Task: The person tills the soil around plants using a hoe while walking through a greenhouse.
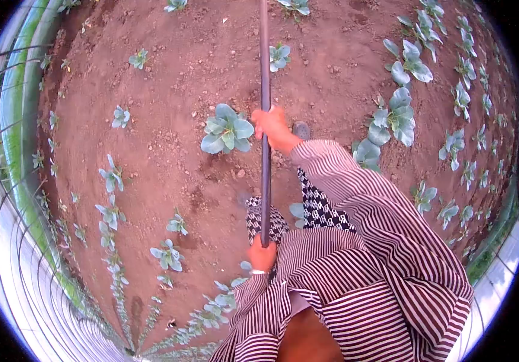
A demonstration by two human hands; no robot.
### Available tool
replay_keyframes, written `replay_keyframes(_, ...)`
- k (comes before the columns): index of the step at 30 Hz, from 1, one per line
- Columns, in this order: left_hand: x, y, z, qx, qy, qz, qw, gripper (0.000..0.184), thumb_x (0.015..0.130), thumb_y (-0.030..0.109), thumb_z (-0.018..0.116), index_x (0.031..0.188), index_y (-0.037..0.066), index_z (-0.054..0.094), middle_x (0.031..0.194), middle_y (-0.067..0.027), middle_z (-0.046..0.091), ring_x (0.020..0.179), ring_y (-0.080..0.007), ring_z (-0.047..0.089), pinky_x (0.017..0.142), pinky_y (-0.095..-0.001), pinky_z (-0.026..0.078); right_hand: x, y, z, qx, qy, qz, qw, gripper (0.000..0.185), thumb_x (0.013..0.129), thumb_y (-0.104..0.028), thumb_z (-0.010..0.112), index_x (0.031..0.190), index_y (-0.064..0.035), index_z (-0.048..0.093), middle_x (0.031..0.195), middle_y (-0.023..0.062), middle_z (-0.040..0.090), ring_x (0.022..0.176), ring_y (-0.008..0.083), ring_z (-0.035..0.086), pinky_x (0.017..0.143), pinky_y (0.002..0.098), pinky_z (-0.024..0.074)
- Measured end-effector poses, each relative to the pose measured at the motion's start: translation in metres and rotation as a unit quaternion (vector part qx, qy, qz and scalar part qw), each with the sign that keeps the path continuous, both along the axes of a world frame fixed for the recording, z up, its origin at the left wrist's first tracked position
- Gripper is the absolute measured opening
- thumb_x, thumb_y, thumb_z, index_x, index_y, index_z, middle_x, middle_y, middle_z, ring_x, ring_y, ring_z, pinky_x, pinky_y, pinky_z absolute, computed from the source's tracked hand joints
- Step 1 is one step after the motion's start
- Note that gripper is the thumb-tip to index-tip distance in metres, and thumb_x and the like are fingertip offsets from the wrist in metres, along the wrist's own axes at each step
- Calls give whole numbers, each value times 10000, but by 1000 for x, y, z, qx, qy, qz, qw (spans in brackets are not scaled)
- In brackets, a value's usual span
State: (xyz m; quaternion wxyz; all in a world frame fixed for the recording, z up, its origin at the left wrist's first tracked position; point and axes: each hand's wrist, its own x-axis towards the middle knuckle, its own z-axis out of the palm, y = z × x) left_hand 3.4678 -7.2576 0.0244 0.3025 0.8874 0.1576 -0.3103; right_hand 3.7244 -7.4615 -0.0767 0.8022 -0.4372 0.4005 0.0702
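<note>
A long, dark, straight pole (265, 72) runs down the middle of the view, its far end cut off by the top edge. My right hand (276, 128) is wrapped round it about midway along the visible length. Lower down, close to my body, my left hand (262, 256) is closed round the pole's near end. Just left of the pole, beside my right hand, grows a broad-leaved, blue-green plant (227, 129). A smaller plant (279, 57) stands to the right of the pole, farther out.
Brown, crumbly soil (169, 90) spreads all around. Rows of leafy plants (401, 117) grow on the right, with smaller ones (111, 175) on the left. Curved hoops and clear sheeting (15, 120) border the left side. My patterned trouser legs (326, 205) stand among the plants.
</note>
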Motion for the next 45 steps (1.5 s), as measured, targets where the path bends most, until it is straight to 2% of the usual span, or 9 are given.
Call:
replay_keyframes(9,-101,82,71,173,165,-33,970,249,647,162,627,845,62,513,679,-171,584,649,-359,582,552,-435,434,-133,126,-15,138,149,49,978,170,720,-82,585,745,-22,428,502,48,456,339,149,436,296,308,368)
replay_keyframes(10,-113,88,81,184,201,-34,961,249,647,162,627,846,62,514,681,-171,585,650,-360,582,553,-435,435,-156,138,-18,118,193,19,974,177,710,-79,575,602,-44,439,459,45,421,330,153,405,289,314,356)
replay_keyframes(15,-158,117,105,180,265,-18,947,252,649,161,625,853,63,516,689,-174,586,654,-362,581,558,-436,437,-286,187,-129,138,298,201,923,155,701,-83,568,588,-31,476,456,69,445,333,182,438,276,329,330)
replay_keyframes(17,-175,135,115,178,274,-7,945,252,649,161,624,856,63,517,692,-175,587,656,-363,581,560,-437,438,-322,207,-104,164,231,116,952,149,694,-80,565,579,-28,487,454,77,452,332,191,446,270,330,313)
replay_keyframes(23,-204,174,103,167,240,17,956,255,651,159,622,864,64,519,702,-178,589,661,-365,581,567,-439,440,-304,220,-26,241,320,62,914,179,678,-73,567,533,-53,466,416,48,391,327,196,420,304,355,363)
replay_keyframes(35,-170,186,68,144,227,-9,963,262,655,157,617,881,65,525,720,-184,593,672,-370,581,579,-443,444,-296,245,-135,114,128,130,976,176,740,-126,551,611,-18,503,477,84,471,352,198,462,320,372,400)
replay_keyframes(36,-168,189,69,152,235,-12,960,262,655,157,617,883,65,525,722,-185,594,672,-371,581,580,-443,445,-300,256,-122,164,161,14,973,197,735,-155,559,597,-22,512,478,93,491,352,194,466,311,357,386)
replay_keyframes(39,-163,192,67,169,235,-20,957,264,656,156,616,887,66,527,727,-186,595,675,-372,581,584,-444,446,-271,241,-54,202,267,51,941,198,725,-144,565,573,-30,508,472,86,492,348,189,467,303,344,361)
replay_keyframes(45,-89,151,-5,98,81,-57,990,263,660,154,607,893,57,534,725,-186,595,666,-365,581,582,-434,447,-103,148,-25,42,65,1,997,249,723,-103,557,536,-62,397,450,23,429,339,156,454,289,302,333)
